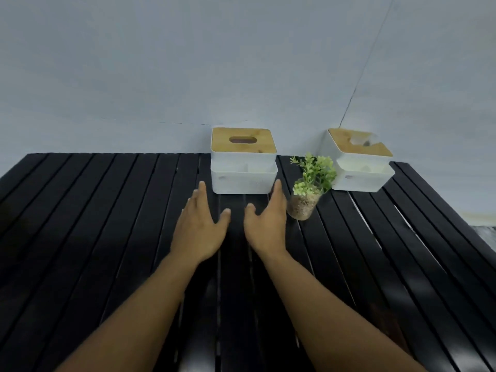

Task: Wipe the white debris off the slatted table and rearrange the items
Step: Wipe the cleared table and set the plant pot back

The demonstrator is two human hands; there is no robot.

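A black slatted table [107,237] fills the lower view. At its far edge stands a white tissue box with a wooden lid [243,162], stacked on a white tray. My left hand [200,226] and my right hand [267,224] reach forward just short of that box, palms facing each other, fingers apart, holding nothing. A small green plant in a glass pot [308,189] sits just right of my right hand. A second white box with a wooden lid [361,162] stands at the far right, a tissue showing in its slot. No white debris is visible on the slats.
A pale grey wall rises right behind the boxes. The table's right edge [440,208] runs diagonally, with floor beyond it. Gaps separate the dark slats.
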